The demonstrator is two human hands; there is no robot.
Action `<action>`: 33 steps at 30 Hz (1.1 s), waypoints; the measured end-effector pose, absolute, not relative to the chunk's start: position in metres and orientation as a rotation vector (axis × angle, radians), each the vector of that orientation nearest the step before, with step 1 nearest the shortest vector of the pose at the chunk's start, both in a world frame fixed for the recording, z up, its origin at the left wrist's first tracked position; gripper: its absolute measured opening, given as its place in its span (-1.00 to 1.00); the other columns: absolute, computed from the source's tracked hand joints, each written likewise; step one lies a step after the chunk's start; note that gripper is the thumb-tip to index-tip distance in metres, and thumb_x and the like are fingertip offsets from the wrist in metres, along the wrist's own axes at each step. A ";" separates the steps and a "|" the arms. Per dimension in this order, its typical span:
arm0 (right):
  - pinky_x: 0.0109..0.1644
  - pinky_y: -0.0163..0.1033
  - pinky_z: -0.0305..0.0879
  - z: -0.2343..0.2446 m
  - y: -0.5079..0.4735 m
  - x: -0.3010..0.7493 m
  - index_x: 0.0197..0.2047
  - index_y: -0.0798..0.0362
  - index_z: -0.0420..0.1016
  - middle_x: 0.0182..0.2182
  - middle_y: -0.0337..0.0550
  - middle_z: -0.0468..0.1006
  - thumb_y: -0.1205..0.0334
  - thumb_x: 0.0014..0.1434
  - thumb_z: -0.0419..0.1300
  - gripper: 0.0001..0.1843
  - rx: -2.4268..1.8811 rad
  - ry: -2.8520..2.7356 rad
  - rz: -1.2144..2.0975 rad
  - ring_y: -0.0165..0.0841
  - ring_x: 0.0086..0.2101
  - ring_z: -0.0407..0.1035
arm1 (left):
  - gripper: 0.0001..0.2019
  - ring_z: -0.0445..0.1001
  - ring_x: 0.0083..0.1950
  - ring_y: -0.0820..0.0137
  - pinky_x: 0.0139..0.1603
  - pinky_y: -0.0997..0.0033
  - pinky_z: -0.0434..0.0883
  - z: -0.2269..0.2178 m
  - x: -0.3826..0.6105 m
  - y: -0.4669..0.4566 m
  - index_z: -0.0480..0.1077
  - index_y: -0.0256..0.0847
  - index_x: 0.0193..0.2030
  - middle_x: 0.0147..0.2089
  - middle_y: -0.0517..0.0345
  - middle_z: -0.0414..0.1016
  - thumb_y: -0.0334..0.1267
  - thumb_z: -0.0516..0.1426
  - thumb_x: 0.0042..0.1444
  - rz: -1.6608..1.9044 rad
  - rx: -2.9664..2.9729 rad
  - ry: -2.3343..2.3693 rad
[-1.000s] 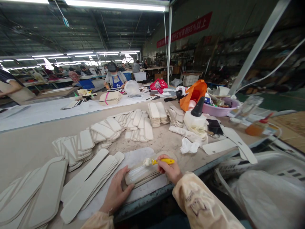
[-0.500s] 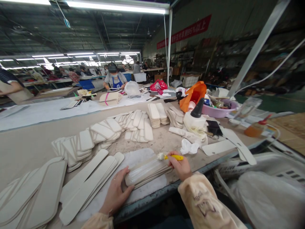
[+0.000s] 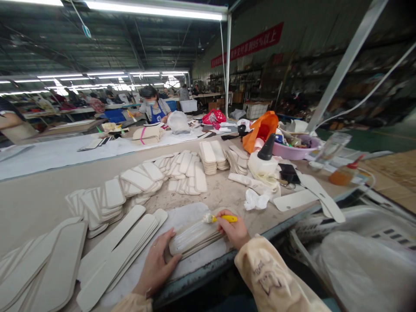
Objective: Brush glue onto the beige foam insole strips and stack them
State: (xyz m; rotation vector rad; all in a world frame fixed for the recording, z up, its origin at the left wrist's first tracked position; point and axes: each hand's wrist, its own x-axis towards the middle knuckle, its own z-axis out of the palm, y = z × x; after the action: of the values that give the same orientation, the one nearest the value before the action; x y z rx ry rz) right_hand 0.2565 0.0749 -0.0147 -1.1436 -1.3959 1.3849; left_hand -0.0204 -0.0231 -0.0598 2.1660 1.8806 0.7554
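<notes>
One short stack of strips (image 3: 195, 236) lies on the white mat (image 3: 191, 210) at the near edge of the table (image 3: 42, 197), right in front of you, its long side running from your left hand towards your right. Your left hand (image 3: 158, 262) lies flat and spread on the near end of that stack, pinning it; it has hardly shifted over the last second. Your right hand (image 3: 234, 232) is closed around the yellow handle of the brush (image 3: 224, 219), with the pale, loaded bristles over the far end of the top strip.

What has changed is the brush: half a second ago your right hand had carried it out past the far end, and now it has come back inward over the strip. That reads as a back-and-forth coating stroke under way, and the top strip already looks glossy along its length.

Just left of the stack lie the long strips (image 3: 123, 242), fanned and overlapping. Beyond the brush sit a crumpled tissue (image 3: 256, 200) and the glue bottle (image 3: 264, 160) with its black nozzle, well apart from both hands.
</notes>
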 end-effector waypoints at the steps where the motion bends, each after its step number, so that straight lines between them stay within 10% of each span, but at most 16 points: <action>1: -0.50 -0.32 0.23 -0.013 0.079 0.265 -0.33 0.01 0.41 -0.63 -0.28 0.45 0.11 0.10 0.11 -0.83 -1.201 -1.393 1.331 -0.40 -0.61 0.29 | -0.39 0.28 0.21 0.09 0.20 -0.09 0.28 -0.060 -0.020 -0.023 0.09 -0.18 0.24 0.18 -0.12 0.31 -0.05 0.14 0.09 0.755 2.168 1.881; 11: -0.50 -0.29 0.18 0.007 0.095 0.312 -0.29 0.04 0.39 -0.61 -0.25 0.46 0.00 0.08 0.13 -0.73 -1.320 -1.218 1.119 -0.39 -0.60 0.27 | -0.37 0.33 0.18 0.06 0.18 -0.06 0.31 -0.055 -0.018 -0.022 0.16 -0.22 0.23 0.13 -0.12 0.38 -0.04 0.16 0.05 0.803 2.145 1.897; 24: -0.59 -0.38 0.04 -0.003 0.057 0.250 -0.39 0.05 0.39 -0.70 -0.29 0.43 0.15 0.01 0.16 -0.85 -0.955 -1.302 1.759 -0.48 -0.68 0.18 | -0.40 0.31 0.20 0.08 0.19 -0.05 0.30 -0.054 -0.018 -0.022 0.18 -0.23 0.20 0.16 -0.11 0.36 -0.02 0.15 0.05 0.766 2.136 1.918; 33: -0.56 -0.35 0.11 0.002 0.084 0.304 -0.41 0.04 0.40 -0.72 -0.30 0.39 0.15 0.04 0.12 -0.85 -1.219 -1.387 1.410 -0.44 -0.66 0.19 | -0.43 0.32 0.19 0.10 0.19 -0.03 0.31 -0.054 -0.018 -0.021 0.19 -0.20 0.19 0.17 -0.10 0.35 -0.04 0.15 0.07 0.778 2.159 1.899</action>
State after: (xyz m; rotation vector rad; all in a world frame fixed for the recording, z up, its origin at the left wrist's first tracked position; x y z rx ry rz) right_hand 0.3040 0.0842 0.0018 -1.2190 -1.3875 1.4104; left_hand -0.0182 -0.0213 -0.0539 2.1588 1.8990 0.7782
